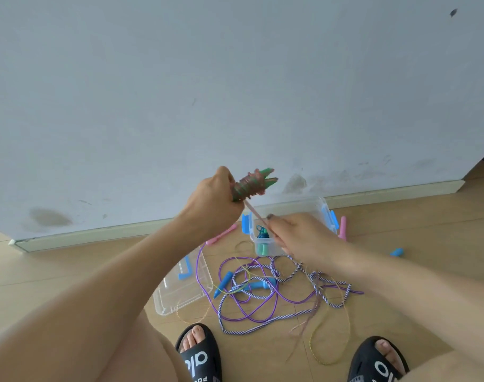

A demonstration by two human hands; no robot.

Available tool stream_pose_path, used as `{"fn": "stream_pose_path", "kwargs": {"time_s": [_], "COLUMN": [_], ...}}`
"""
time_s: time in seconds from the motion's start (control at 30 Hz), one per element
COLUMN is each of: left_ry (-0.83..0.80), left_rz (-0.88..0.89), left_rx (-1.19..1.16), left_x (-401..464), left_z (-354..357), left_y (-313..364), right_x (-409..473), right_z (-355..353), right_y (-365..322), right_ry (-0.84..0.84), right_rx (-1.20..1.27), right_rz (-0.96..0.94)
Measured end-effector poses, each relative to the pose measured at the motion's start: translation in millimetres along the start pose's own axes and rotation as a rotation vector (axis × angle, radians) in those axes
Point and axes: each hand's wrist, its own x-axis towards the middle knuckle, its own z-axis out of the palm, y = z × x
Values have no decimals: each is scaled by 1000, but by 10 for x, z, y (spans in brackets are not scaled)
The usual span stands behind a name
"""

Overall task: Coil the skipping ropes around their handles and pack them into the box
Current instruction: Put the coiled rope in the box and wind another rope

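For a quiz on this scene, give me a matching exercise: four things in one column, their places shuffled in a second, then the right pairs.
Things
1. green handles
2. clear box
3. lid
4. purple rope

Places
A. flat on the floor, left of the rope tangle
B. loose in the tangle on the floor
C. by the wall, open
D. in the left hand, rope wound round them

Pairs: 1-D, 2-C, 3-A, 4-B

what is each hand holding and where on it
The left hand grips the green handles at their lower end, below the coiled turns. The right hand pinches the loose pink rope running down from that coil.
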Motion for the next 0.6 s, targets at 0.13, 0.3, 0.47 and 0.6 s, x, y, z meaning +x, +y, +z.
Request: {"fn": "stream_pose_path", "kwargs": {"time_s": [0.13,0.3,0.47,0.6], "left_ry": [-122,-185,-163,-184], "left_rz": [68,322,442,369], "left_rx": [214,540,543,265], "left_x": [-23,-82,-276,-334], "left_z": [72,200,269,255], "left_y": [-70,-6,181,235], "right_x": [-275,-215,136,359], "right_z": [90,-204,-402,-439], "right_y": [-249,-472,-342,-155], "right_ry": [137,322,258,128], "right_rx": [-260,-422,-383,-247], "right_rz": [-224,-485,-431,-314]}}
